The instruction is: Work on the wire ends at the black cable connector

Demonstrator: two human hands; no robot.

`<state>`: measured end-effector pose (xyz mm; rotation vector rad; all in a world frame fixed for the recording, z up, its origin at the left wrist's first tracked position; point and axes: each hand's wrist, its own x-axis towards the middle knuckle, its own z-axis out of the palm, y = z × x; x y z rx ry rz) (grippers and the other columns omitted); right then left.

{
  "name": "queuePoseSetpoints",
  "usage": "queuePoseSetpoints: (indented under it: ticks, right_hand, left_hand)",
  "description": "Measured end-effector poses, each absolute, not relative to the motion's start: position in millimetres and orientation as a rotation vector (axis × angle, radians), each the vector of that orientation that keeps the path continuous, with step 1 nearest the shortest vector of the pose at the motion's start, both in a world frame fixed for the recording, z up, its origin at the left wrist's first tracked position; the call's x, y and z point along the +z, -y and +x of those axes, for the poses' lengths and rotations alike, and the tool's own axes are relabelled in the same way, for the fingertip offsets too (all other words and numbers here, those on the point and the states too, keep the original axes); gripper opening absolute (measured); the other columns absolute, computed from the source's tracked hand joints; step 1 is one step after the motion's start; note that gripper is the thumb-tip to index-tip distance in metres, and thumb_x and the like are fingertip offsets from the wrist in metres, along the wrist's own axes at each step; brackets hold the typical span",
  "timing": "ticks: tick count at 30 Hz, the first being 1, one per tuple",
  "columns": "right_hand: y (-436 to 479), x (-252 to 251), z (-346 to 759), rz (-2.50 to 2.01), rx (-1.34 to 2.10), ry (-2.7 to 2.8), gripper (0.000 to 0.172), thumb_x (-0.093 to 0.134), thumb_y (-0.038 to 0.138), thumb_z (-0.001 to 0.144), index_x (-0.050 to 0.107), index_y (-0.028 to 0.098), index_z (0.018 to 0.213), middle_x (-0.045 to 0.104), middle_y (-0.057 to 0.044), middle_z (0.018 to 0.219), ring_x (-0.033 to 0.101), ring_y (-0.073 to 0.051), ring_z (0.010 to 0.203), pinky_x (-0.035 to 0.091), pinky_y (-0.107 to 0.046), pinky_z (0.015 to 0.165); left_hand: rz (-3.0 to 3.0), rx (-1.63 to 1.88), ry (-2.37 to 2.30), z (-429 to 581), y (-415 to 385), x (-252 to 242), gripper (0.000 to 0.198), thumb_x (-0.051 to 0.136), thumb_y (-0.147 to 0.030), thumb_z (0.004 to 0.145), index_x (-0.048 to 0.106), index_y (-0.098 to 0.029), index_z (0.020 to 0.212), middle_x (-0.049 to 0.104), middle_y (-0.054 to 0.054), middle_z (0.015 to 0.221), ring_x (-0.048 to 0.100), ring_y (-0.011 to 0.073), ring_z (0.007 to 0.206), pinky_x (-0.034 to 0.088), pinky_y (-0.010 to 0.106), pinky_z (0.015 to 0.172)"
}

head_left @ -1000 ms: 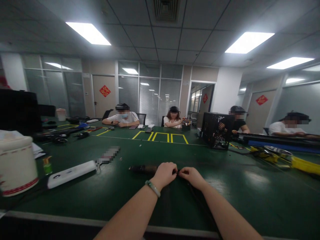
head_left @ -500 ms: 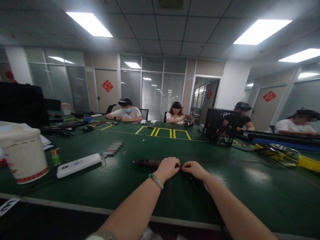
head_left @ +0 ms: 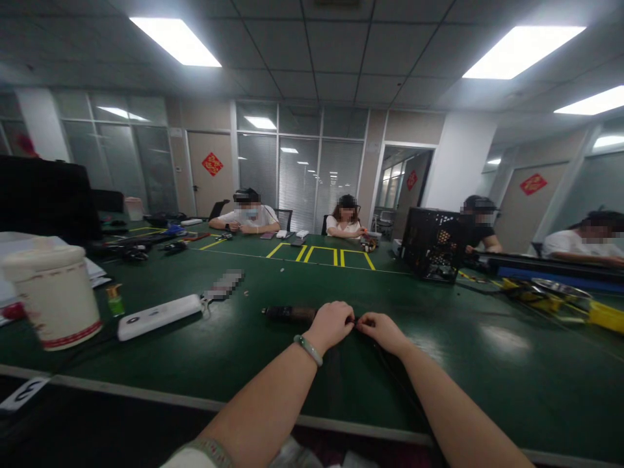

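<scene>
Both my hands rest together on the green table [head_left: 487, 377]. My left hand [head_left: 332, 324], with a green bead bracelet on the wrist, is closed in a pinch. My right hand [head_left: 384, 331] is closed too, fingertips against the left's. Between them they pinch a thin black cable [head_left: 390, 377] that runs back toward me along the table. A dark cylindrical object [head_left: 287, 313] lies just left of my left hand, touching or close to it.
A white power strip [head_left: 158, 316] and a white bucket [head_left: 56, 294] stand to the left. A black mesh computer case [head_left: 433, 252] sits at the back right. Several seated people work along the far and right sides. Yellow tape boxes [head_left: 322, 255] mark the table's middle.
The camera has tilted and shifted, so the scene sits slightly higher and rightward. My hands stay pinched together on the cable in the same pose.
</scene>
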<state>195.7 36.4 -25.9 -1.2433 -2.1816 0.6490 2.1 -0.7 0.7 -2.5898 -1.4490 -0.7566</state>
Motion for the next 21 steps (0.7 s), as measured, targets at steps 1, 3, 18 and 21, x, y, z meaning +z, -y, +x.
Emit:
queuePoseSetpoints:
  ticks: [1, 3, 18, 21]
  right_hand:
    - [-37.2, -26.3, 196.0, -1.245, 0.650, 2.178, 0.023, 0.057, 0.037, 0.078, 0.070, 0.017, 0.081, 0.069, -0.002, 0.074, 0.058, -0.016, 0.067, 0.042, -0.025, 0.064]
    - [-38.9, -26.4, 196.9, -1.238, 0.670, 2.174, 0.023, 0.058, 0.037, 0.077, 0.069, 0.018, 0.081, 0.068, -0.001, 0.074, 0.058, -0.016, 0.067, 0.041, -0.024, 0.063]
    - [-36.1, -20.0, 196.5, -1.217, 0.735, 2.162, 0.024, 0.059, 0.038, 0.076, 0.070, 0.017, 0.082, 0.069, -0.002, 0.077, 0.059, -0.017, 0.070, 0.042, -0.025, 0.064]
    - [-36.7, -21.5, 196.4, -1.214, 0.728, 2.157, 0.023, 0.059, 0.037, 0.076, 0.070, 0.017, 0.082, 0.069, -0.002, 0.075, 0.059, -0.016, 0.069, 0.041, -0.024, 0.062]
  left_hand:
    - [-2.592, -0.775, 1.441, 1.6, 0.7, 1.0, 0.011, 0.054, -0.027, 0.083, 0.061, -0.020, 0.087, 0.061, 0.003, 0.094, 0.054, 0.0179, 0.091, 0.041, 0.031, 0.082]
    - [-2.591, -0.803, 1.439, 0.7, 0.8, 1.8, 0.012, 0.054, -0.027, 0.083, 0.061, -0.020, 0.089, 0.061, 0.003, 0.095, 0.053, 0.0179, 0.091, 0.041, 0.031, 0.083]
    - [-2.607, -0.798, 1.462, 2.8, -2.3, -1.3, 0.012, 0.057, -0.025, 0.082, 0.061, -0.020, 0.092, 0.060, 0.003, 0.098, 0.053, 0.0179, 0.094, 0.041, 0.032, 0.085]
    - [-2.616, -0.802, 1.431, 3.1, -4.0, -2.9, 0.009, 0.057, -0.025, 0.082, 0.063, -0.020, 0.088, 0.061, 0.002, 0.095, 0.054, 0.0177, 0.093, 0.041, 0.032, 0.084]
